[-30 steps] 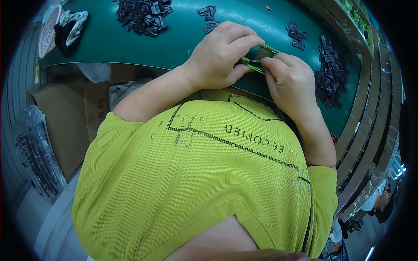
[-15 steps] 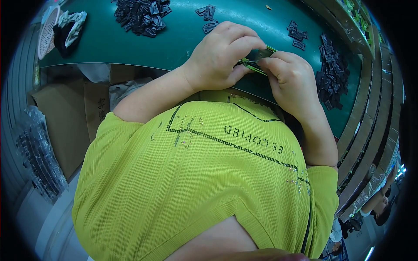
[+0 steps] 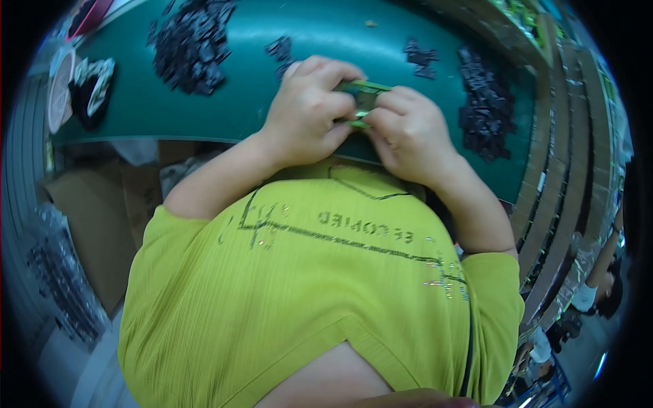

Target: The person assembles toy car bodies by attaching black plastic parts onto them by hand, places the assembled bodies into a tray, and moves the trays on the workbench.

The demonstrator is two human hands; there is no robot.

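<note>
Small assembly workshop or factory bench. A green work mat [image 3: 224, 102] covers the table, with heaps of small black parts [image 3: 190, 44] at 11 o'clock and another pile of black parts [image 3: 484, 102] at 2 o'clock. Stacked cardboard trays [image 3: 564, 197] run along the edge at 3 o'clock. Cardboard boxes [image 3: 95, 224] sit below the bench at 9 o'clock. Another person [image 3: 598, 279] works nearby at 4 o'clock, suggesting a shared production floor.

Left hand [image 3: 307, 109] and right hand [image 3: 408, 132] together, fingers curled.
</note>
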